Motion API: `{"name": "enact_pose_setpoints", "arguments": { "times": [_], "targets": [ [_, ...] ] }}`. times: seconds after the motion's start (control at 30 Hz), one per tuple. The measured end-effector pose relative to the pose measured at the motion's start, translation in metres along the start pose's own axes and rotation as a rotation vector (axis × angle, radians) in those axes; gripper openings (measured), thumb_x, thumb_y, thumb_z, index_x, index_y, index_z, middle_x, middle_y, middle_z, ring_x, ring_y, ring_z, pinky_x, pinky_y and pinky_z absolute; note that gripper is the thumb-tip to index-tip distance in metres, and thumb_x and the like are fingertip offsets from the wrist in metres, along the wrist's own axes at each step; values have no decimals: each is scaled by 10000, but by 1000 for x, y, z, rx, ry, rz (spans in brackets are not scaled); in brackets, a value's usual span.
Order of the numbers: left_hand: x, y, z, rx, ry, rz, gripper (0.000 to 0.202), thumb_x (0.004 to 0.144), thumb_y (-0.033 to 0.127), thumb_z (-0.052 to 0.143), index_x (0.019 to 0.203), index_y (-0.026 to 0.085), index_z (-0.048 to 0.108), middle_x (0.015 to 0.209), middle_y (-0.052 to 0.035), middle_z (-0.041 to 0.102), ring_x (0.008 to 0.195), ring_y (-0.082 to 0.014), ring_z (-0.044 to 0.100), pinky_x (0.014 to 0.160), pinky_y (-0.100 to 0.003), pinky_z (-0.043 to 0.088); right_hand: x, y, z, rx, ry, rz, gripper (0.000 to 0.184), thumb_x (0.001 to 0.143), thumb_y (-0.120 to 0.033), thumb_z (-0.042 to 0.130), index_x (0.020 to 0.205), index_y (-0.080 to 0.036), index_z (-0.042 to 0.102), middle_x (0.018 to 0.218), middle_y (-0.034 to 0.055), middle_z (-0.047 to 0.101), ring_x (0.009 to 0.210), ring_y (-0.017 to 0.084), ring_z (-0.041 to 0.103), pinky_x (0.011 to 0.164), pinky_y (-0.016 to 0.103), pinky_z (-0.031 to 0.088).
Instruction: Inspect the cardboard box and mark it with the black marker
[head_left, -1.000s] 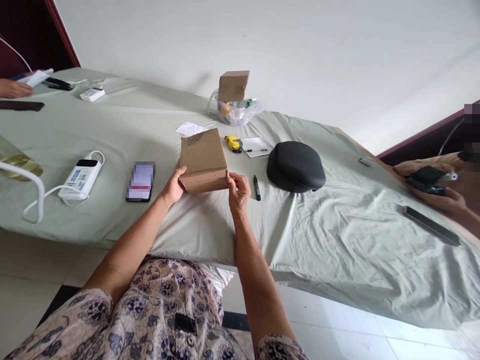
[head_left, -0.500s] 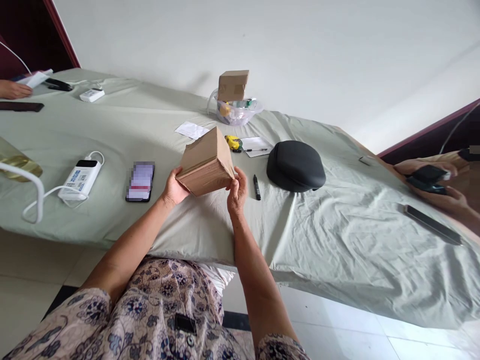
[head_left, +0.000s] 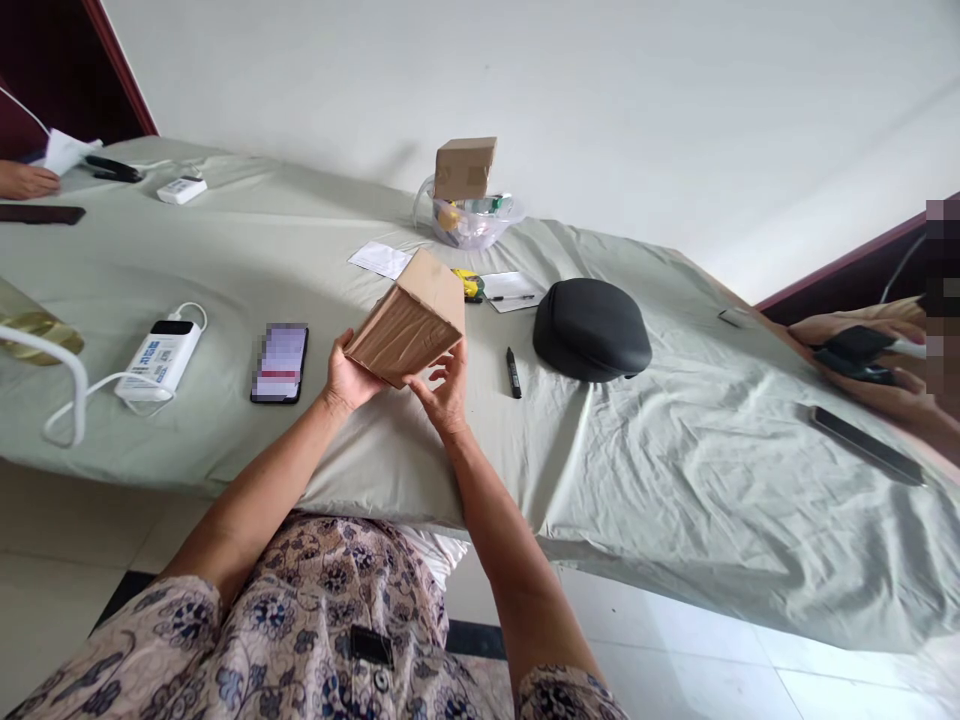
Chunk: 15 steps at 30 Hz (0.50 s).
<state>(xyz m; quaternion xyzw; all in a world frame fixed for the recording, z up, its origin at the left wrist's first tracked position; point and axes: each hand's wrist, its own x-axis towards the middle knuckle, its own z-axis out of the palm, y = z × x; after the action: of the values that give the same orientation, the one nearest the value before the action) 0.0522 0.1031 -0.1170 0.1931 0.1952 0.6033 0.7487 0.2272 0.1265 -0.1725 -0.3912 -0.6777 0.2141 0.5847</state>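
A brown cardboard box is held tilted above the table in front of me. My left hand grips its lower left corner, with the fingers hidden beneath. On the right side my right hand touches the lower right edge, its thumb under the bottom corner and its fingers curled against the box. Behind the box, a yellow and dark green tape measure is partly covered. A black marker lies to the right of my right hand.
A phone and a white power bank with a cable lie left. A black case stands right. Another cardboard box tops a clear plastic basket by the wall. Other people's hands show at both sides.
The box has been turned so that its creased side faces me more. My right hand has shifted left and down along its edge, toward the bottom corner.
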Motion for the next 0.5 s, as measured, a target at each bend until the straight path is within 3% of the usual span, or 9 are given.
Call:
{"name": "enact_pose_setpoints", "arguments": {
  "times": [0.17, 0.33, 0.5],
  "targets": [
    [-3, 3, 4, -6, -28, 3, 633, 874, 655, 458, 1250, 183, 650, 1278, -179, 698, 1247, -430, 602, 973, -666, 531, -4, -4, 9, -94, -72, -74, 1194, 676, -800, 776, 1610, -314, 214, 1510, 200, 436, 944, 237, 627, 673, 376, 575],
    [-2, 2, 4, 2, -41, 9, 618, 851, 632, 507, 1258, 190, 650, 1297, -168, 691, 1243, -421, 608, 973, -648, 544, -4, -3, 10, -90, -108, -71, 1162, 727, -803, 732, 1624, -303, 188, 1514, 204, 454, 905, 226, 639, 684, 387, 576],
    [3, 5, -5, 15, -43, -16, 569, 832, 603, 532, 1189, 183, 672, 1229, -170, 714, 1209, -422, 623, 898, -598, 575, 0, 3, 3, -89, -41, -84, 1149, 704, -827, 728, 1605, -289, 259, 1479, 188, 495, 863, 207, 637, 679, 371, 565]
  ]
}}
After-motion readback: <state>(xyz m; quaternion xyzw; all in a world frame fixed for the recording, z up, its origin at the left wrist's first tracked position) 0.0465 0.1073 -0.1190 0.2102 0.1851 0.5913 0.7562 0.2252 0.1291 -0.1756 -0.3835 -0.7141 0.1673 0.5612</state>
